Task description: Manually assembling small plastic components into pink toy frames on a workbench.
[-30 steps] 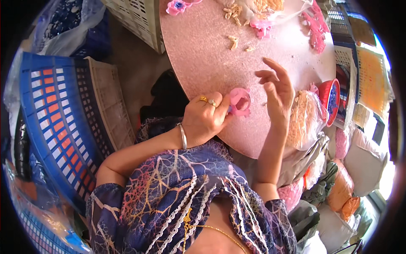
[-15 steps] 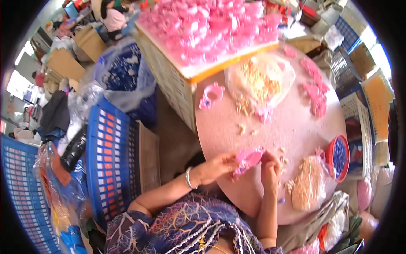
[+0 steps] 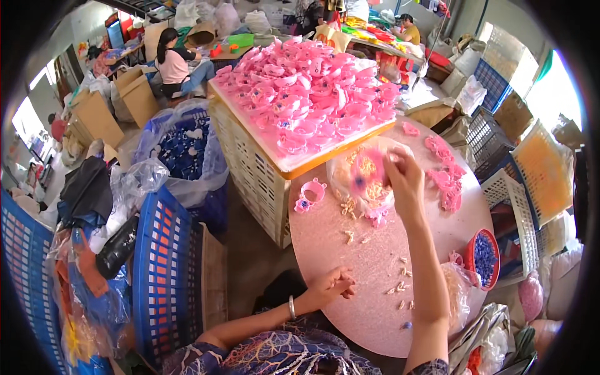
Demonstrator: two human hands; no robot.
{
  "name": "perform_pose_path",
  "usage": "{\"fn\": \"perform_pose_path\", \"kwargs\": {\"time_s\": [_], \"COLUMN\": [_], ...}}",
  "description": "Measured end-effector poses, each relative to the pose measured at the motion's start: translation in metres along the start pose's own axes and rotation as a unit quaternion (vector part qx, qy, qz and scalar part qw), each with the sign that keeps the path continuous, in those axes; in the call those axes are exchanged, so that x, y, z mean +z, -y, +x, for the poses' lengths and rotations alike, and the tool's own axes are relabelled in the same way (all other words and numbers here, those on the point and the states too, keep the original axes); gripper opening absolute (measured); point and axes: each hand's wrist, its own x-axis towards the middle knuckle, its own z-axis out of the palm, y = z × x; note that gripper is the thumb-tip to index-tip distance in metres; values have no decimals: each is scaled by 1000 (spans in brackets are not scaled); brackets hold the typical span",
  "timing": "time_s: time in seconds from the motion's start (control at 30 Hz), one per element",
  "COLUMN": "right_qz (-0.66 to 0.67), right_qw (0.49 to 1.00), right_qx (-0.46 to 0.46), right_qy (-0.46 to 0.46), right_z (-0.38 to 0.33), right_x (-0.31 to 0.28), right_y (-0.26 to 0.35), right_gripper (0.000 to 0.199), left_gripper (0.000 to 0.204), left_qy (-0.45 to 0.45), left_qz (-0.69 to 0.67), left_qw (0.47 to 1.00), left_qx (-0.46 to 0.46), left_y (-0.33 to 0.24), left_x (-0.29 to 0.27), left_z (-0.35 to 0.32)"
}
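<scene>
You are extending your right hand [image 3: 403, 178], gripping a pink piece [image 3: 365, 172], over the bag [image 3: 350, 187]; your left hand [image 3: 331, 286] is resting curled, empty, at the desk [image 3: 331, 231] edge.

Bright daylight, fisheye-bent dark rim

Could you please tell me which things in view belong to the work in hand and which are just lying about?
In use: right hand holding blurred pink piece; left hand; small beige parts.
Lying about: blue crates; red bowl of blue bits.
</scene>
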Motion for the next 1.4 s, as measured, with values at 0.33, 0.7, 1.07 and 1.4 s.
{"fn": "perform_pose_path", "kwargs": {"time_s": [0.33, 0.7, 1.07, 1.4], "right_qz": [327, 179, -14, -377], "right_qw": [916, 970, 978, 924], "right_qx": [225, 164, 117, -47], "right_qy": [-52, -9, -171, 39], "right_z": [144, 99, -32, -110], "right_x": [94, 79, -63, -64], "right_y": [-26, -27, -79, -138], "right_gripper": [11, 29, 29, 31], "left_gripper": [40, 34, 30, 28], "left_qy": [24, -6, -44, -6], "left_qz": [87, 269, 205, 385], "left_qw": [991, 949, 967, 893], "left_qx": [101, 164, 146, 233], "left_y": [0, 16, -18, -25], "left_x": [8, 7, 14, 22], "left_z": [-5, -11, -11, -16]}}
